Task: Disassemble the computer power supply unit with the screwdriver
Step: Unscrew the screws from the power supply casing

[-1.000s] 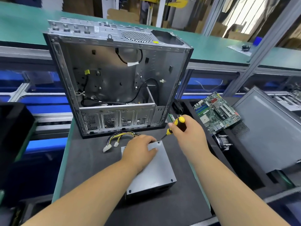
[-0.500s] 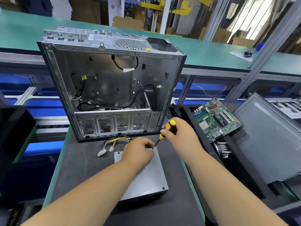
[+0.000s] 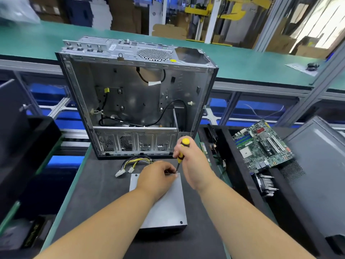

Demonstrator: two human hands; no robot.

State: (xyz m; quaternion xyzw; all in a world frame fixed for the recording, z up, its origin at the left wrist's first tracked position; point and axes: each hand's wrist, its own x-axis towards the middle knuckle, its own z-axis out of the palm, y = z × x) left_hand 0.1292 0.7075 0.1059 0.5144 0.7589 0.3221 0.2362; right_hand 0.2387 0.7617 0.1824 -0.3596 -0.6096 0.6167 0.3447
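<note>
Here, power supply: the flat grey sheet-metal power supply unit [image 3: 164, 206] lies on the dark grey bench mat [image 3: 97, 193], just in front of the open case, with a dark screw showing at its near right corner.
Cables: a bundle of black and yellow wires with white plastic plugs [image 3: 130, 165] runs from the unit's far edge onto the mat, toward the case.
Left hand: the left hand [image 3: 155, 177] rests on the far part of the unit's lid, fingers curled down at the far right corner beside the tool's tip; whether they pinch anything cannot be told.
Right hand: the right hand [image 3: 194, 165] is wrapped round the handle of the yellow-and-black screwdriver [image 3: 180, 152].
Screwdriver: it stands nearly upright, yellow cap uppermost, its thin dark shaft pointing down to the unit's far right corner, next to the left fingertips.
Case: the bare silver steel computer case [image 3: 136, 101] stands open toward the camera, with loose black cables inside.
Right side: a green motherboard [image 3: 261, 144] lies tilted in a black tray [image 3: 231, 156], beside a leaning grey metal side panel [image 3: 317, 174].
Behind: a green conveyor surface [image 3: 252, 64] runs across, past the case.
</note>
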